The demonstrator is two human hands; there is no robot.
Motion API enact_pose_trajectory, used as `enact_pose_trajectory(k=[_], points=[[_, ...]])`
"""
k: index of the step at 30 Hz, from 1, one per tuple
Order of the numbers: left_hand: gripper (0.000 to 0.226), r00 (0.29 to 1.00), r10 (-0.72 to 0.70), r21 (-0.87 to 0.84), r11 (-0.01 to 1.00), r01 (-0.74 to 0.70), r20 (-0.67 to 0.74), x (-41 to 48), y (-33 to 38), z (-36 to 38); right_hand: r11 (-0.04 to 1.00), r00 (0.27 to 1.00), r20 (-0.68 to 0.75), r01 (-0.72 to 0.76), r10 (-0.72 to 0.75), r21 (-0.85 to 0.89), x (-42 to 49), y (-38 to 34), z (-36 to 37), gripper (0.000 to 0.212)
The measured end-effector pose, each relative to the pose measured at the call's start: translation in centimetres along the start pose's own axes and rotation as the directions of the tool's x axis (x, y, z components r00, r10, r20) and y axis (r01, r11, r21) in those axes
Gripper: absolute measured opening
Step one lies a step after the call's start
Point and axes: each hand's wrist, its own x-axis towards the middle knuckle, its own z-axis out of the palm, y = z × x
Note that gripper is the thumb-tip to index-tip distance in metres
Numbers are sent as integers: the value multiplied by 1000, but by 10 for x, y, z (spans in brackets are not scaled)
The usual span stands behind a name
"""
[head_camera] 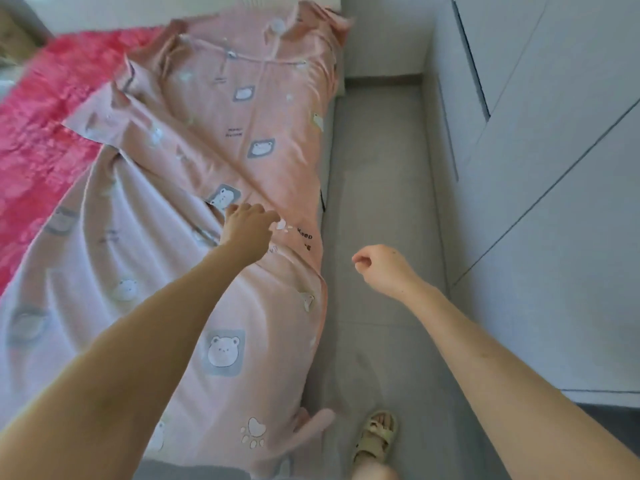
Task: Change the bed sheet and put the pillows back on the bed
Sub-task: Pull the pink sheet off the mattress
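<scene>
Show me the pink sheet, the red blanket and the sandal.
pink sheet [223,351], head view, on the bear print by the bed edge.
red blanket [38,140], head view, bare stretch left of the sheet.
sandal [377,434], head view, on its straps.

A narrow strip of grey tiled floor [381,161] is bounded on the right by pale grey wardrobe doors [561,150]. A white wall [384,32] is seen at the far end.

Bed sheet [221,168] lay across centre and lower left, bedspread [41,133] under it at upper left, floor strip [377,202] right of it, wardrobe [554,168] far right, left hand [247,230] over sheet, right hand [384,268] over floor.
</scene>
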Motion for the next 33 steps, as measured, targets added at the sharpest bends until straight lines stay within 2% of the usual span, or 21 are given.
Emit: enact_pose_trajectory(k=[6, 9, 13, 17, 23, 28, 33], points=[[33, 958, -277, -207, 935, 287, 73, 37, -54, -32, 987, 986, 70, 157, -154, -42, 65, -77, -59, 28], [33, 933, -344, -284, 889, 360, 107, 78, -81, -36, 977, 980, 84, 191, -183, -100, 116, -99, -94, 27], [33, 903, -403, -401, 810, 428, 149, 160, -112, -53, 982, 988, 26, 151, -150, -113, 199, -114, -149, 26], [33, 907, -407, -503, 763, 405, 112, 249, -124, -74, 990, 995, -60, 77, -84, -114, 278, -118, -201, 23], [30, 915, -398, -553, 748, 367, 69, 385, -120, -105, 994, 986, -164, 13, -31, -107, 396, -109, -273, 17], [29, 928, -372, -580, 755, 307, 7, 525, -123, -119, 989, 979, -203, -8, -22, -146, 527, -91, -337, 18], [29, 913, -408, -572, 745, 343, 17, 680, -134, -140, 990, 978, -210, -16, -13, -138, 673, -77, -403, 23]])
